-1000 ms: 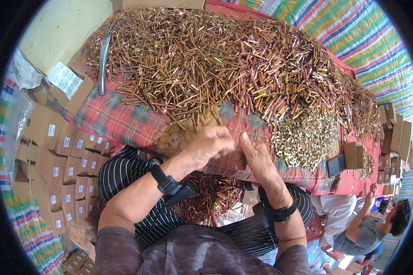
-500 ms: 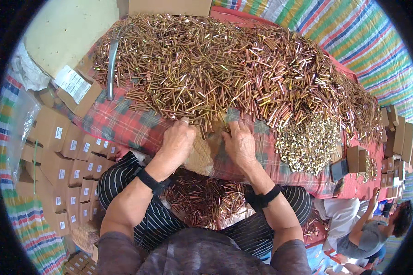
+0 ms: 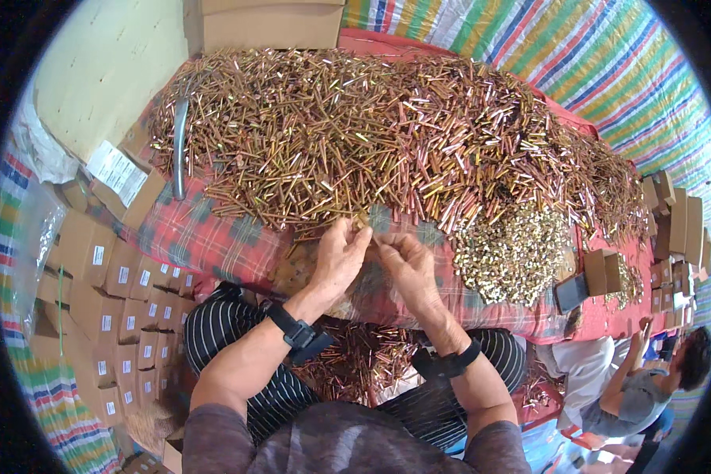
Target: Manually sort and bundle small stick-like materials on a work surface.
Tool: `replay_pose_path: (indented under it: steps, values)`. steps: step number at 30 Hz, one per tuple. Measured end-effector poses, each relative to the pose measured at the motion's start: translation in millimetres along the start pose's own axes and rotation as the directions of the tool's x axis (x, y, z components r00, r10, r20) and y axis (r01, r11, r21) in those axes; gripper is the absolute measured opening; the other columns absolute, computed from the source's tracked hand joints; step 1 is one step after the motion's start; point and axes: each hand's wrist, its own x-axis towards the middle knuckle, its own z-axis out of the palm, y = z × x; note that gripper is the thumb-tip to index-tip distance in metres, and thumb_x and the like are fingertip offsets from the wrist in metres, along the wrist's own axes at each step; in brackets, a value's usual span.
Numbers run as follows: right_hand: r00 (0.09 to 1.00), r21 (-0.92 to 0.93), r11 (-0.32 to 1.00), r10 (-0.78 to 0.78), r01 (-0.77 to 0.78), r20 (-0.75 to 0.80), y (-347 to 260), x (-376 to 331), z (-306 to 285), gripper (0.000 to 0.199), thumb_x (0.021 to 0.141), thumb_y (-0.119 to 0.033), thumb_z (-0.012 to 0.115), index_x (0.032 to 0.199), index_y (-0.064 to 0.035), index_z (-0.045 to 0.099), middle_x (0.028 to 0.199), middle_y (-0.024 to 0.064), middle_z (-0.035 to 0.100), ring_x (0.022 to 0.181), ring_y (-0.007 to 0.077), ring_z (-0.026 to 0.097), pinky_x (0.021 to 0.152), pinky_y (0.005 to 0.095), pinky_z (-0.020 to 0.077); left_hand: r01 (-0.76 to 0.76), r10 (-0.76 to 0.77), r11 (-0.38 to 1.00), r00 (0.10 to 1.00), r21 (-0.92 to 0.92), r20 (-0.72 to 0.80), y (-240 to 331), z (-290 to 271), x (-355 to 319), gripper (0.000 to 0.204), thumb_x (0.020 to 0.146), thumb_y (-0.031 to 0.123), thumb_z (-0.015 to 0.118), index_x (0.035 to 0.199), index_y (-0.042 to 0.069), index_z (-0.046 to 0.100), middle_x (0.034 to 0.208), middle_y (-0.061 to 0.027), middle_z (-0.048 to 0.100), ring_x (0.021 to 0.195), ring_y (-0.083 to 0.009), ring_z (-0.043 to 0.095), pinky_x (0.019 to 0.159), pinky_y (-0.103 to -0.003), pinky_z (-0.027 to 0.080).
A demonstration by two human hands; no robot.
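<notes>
left hand (image 3: pixel 336 257): fingers pinching small screws (image 3: pixel 361 223) at pile (image 3: pixel 371 134) near edge | right hand (image 3: pixel 407 265): fingers pressed together just beside, touching | screws lie just beyond both, axes mixed | bench (image 3: pixel 213 241)

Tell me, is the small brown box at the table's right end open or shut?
Open. The box stands beside the pale pile with its top flaps raised; what it holds cannot be told.

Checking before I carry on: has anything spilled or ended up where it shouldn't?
Yes. A heap of brass-coloured pins lies in the person's lap, below the table edge, apart from the big pile on the checked cloth. They look spilled, or dropped there on purpose.
</notes>
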Motion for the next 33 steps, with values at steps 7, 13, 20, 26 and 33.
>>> replay_pose_path:
  steps: [7, 13, 20, 26, 33]
  values:
    - [0.952, -0.616, 0.735, -0.294, 0.282, 0.085, -26, 12, -22, 0.015, 0.079, -0.013, 0.061, 0.084, 0.0007, 0.064, 0.076, 0.0188, 0.066, 0.074, 0.0241, 0.066, 0.062, 0.0331, 0.0519, 0.277, -0.294, 0.921, 0.955, -0.274, -0.025, -7, 6, 3, 0.021, 0.079, 0.004, 0.066, 0.094, -0.001, 0.052, 0.081, -0.0051, 0.057, 0.072, -0.0112, 0.056, 0.063, -0.024, 0.048]
    - [0.831, -0.968, 0.244, -0.524, -0.064, -0.187, -8, 51, -71, 0.022, 0.074, -0.005, 0.059, 0.096, -0.0002, 0.055, 0.094, 0.0207, 0.052, 0.085, 0.0374, 0.055, 0.07, 0.0452, 0.0468, 0.161, -0.16, 0.987, 0.984, -0.004, 0.083, 9, 14, 2, 0.024, 0.078, 0.003, 0.064, 0.1, -0.002, 0.058, 0.091, -0.0112, 0.064, 0.074, -0.0157, 0.061, 0.067, -0.027, 0.051]
    - [0.894, -0.958, 0.286, -0.435, 0.024, -0.108, -1, 44, -69, 0.026, 0.071, 0.003, 0.054, 0.097, 0.0017, 0.052, 0.093, 0.0218, 0.053, 0.085, 0.0387, 0.056, 0.07, 0.045, 0.0475, -0.389, 0.267, 0.672, 0.921, 0.63, 0.284, 8, 11, -4, 0.013, 0.071, 0.006, 0.066, 0.083, 0.001, 0.067, 0.082, -0.0119, 0.063, 0.088, -0.0299, 0.056, 0.077, -0.04, 0.045]
    - [0.913, -0.919, 0.393, -0.381, 0.018, -0.145, -3, 26, -77, 0.034, 0.076, 0.002, 0.051, 0.11, 0.0015, 0.052, 0.09, 0.0203, 0.058, 0.077, 0.0337, 0.061, 0.066, 0.0396, 0.0502, -0.557, 0.501, 0.375, 0.794, 0.742, 0.343, 28, 13, 0, 0.01, 0.071, 0.006, 0.065, 0.081, 0.003, 0.067, 0.083, -0.0103, 0.062, 0.089, -0.0299, 0.056, 0.077, -0.039, 0.045]
    - [0.997, 0.151, 0.987, 0.057, -0.047, -0.058, -24, 4, -60, 0.035, 0.085, 0.002, 0.051, 0.119, -0.0019, 0.047, 0.085, 0.0028, 0.054, 0.073, 0.0103, 0.059, 0.061, 0.0232, 0.0473, 0.108, -0.126, 0.991, 0.941, 0.075, 0.313, 24, 26, -11, 0.021, 0.088, 0.012, 0.054, 0.104, 0.0, 0.06, 0.073, -0.0004, 0.052, 0.063, -0.0073, 0.046, 0.051, -0.02, 0.036]
